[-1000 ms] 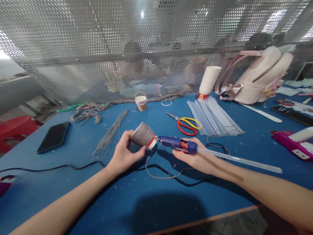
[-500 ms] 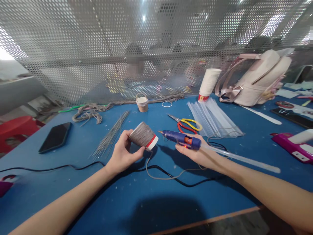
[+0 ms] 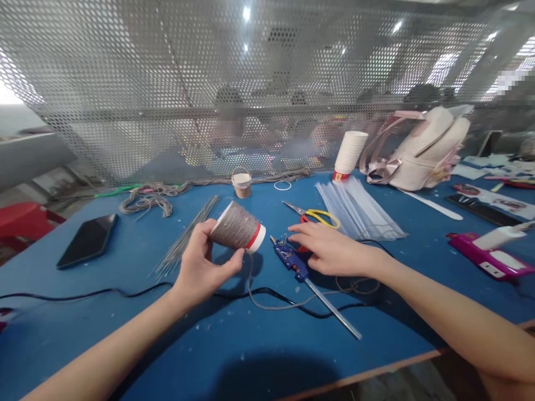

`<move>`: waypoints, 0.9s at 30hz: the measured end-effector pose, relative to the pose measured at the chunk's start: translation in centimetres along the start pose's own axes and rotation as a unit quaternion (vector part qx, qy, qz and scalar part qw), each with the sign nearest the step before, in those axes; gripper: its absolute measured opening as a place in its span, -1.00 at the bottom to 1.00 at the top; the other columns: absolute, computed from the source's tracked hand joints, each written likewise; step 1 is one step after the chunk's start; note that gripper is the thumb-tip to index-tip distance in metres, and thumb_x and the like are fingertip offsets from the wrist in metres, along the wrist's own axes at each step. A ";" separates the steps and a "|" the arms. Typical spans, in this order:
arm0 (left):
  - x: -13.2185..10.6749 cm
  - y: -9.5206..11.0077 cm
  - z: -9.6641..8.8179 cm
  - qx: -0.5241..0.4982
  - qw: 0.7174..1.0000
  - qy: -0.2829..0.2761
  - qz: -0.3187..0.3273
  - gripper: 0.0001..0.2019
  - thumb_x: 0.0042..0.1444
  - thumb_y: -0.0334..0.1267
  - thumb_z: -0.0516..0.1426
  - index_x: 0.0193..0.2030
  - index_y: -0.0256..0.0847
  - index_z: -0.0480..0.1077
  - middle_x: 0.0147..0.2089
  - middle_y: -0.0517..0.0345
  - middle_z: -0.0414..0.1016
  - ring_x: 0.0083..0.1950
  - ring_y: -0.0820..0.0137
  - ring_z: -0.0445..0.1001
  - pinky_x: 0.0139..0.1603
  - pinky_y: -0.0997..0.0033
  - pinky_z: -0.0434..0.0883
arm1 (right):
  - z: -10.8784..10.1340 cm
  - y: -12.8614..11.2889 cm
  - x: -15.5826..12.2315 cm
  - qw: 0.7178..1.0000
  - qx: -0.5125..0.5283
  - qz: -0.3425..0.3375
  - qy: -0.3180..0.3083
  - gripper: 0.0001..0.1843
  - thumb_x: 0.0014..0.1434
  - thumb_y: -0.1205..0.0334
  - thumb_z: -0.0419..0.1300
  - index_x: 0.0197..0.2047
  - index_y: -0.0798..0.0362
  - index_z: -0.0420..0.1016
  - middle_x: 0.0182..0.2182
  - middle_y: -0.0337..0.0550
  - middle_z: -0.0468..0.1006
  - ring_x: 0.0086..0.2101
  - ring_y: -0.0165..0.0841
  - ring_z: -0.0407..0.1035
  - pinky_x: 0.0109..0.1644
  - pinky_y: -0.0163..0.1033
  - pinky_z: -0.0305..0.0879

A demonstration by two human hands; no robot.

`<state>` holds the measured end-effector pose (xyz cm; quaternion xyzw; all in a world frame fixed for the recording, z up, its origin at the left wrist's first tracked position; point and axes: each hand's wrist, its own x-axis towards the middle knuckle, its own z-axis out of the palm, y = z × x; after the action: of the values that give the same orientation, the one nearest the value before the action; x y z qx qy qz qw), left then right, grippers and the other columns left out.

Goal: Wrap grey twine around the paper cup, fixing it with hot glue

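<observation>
My left hand point(image 3: 207, 262) grips a paper cup point(image 3: 238, 225) tilted on its side, wrapped in grey cord with a red band and white rim left bare. A loose tail of the cord point(image 3: 267, 306) trails from the cup across the table. Beside the cup, a blue hot glue gun point(image 3: 290, 259) lies on the table with a clear glue stick point(image 3: 334, 309) sticking out of its back. My right hand point(image 3: 334, 248) hovers just right of the glue gun, fingers apart and holding nothing. Partly behind that hand are scissors point(image 3: 311, 213) with red and yellow handles.
Clear glue sticks point(image 3: 359, 209), stacked paper cups point(image 3: 350, 153) and a pale backpack point(image 3: 422, 150) stand back right. A small bucket point(image 3: 242, 186) and grey cord point(image 3: 148, 197) lie along the perforated screen. Left are thin wires point(image 3: 188, 236) and a phone point(image 3: 87, 240); right, a purple power strip point(image 3: 489, 256).
My right hand has let go of the glue gun, which now lies on the table pointing up-left. My left hand still holds the cup, in nearly the same pose.
</observation>
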<state>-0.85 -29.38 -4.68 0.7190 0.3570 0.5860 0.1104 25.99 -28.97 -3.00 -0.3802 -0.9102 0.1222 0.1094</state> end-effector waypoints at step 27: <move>0.5 3.1 -1.2 0.177 0.975 -0.078 -0.106 -0.74 -0.06 -0.15 0.19 -0.24 -0.14 0.25 -0.34 0.24 0.39 -0.33 0.37 0.40 -0.30 0.39 0.35 | 1.6 -6.7 3.7 0.945 0.233 -0.014 0.231 -0.94 0.15 0.35 0.16 -0.27 0.09 0.43 -0.38 -0.22 0.46 -0.37 -0.43 0.34 -0.27 -0.30 0.24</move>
<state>-0.78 -31.64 -2.17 0.7286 0.5196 0.4408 0.0696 18.51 -31.13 -2.08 -0.3489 -0.8117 0.2378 0.4036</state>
